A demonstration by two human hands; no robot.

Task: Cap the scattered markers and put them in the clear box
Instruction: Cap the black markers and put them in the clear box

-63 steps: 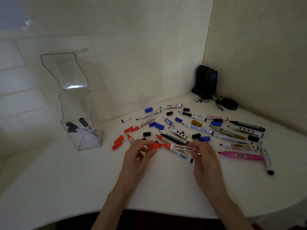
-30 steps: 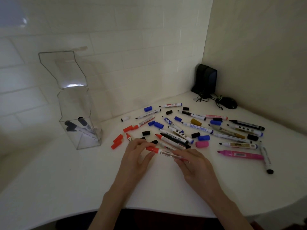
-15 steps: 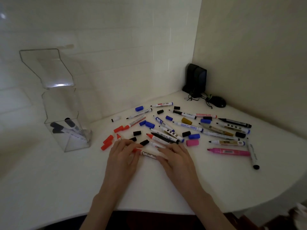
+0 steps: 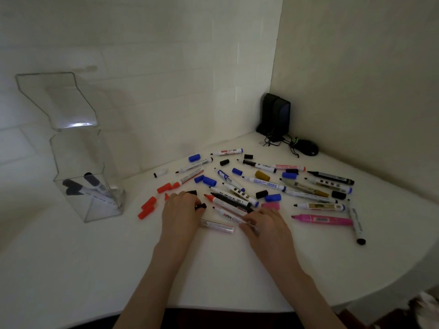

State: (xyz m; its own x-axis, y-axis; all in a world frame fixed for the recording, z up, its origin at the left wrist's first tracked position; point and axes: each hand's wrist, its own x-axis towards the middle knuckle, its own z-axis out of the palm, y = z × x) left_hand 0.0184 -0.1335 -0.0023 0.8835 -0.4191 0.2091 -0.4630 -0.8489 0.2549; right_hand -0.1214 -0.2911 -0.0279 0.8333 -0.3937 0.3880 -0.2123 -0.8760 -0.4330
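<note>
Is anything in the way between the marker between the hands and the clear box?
Nothing tall. Only loose red caps lie between the marker and the clear box, whose lid stands open.

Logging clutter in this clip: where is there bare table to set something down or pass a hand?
Bare: the near table between the clear box and the left hand; the gap between the forearms; the near-right stretch on the person's side of the pink marker. Crowded: everything from the red caps back to the speaker.
</note>
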